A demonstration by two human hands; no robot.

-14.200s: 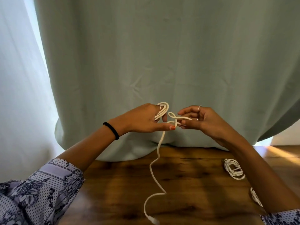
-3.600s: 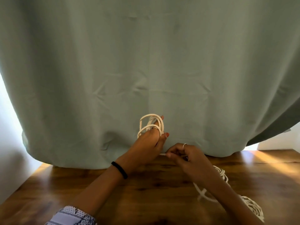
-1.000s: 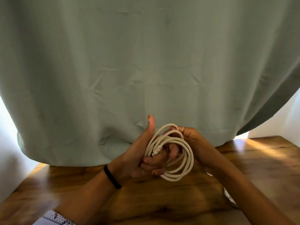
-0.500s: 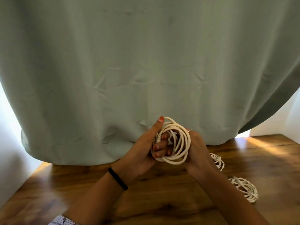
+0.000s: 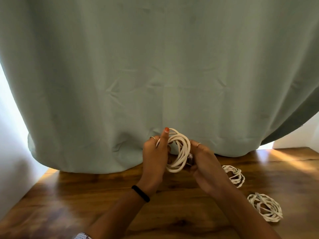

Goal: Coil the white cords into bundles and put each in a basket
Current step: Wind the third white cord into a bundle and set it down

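Observation:
A white cord wound into a round coil (image 5: 181, 152) is held up above the wooden table (image 5: 103, 195) in front of the curtain. My left hand (image 5: 155, 157) grips its left side, thumb pointing up along the loops. My right hand (image 5: 203, 163) holds the right side, where a small dark plug end shows between the fingers. Two other coiled white bundles lie on the table to the right: one (image 5: 234, 175) just beyond my right wrist, another (image 5: 265, 207) nearer the right front. No basket is in view.
A grey-green curtain (image 5: 155, 75) hangs down to the table's far edge and fills most of the view. A white wall (image 5: 10, 135) stands at the left. Sunlight falls on the table's far right corner (image 5: 293, 157).
Both hands have kept hold of the coil and turned it, so the loops now face more edge-on. Earlier the cord was still being wound round my left fingers.

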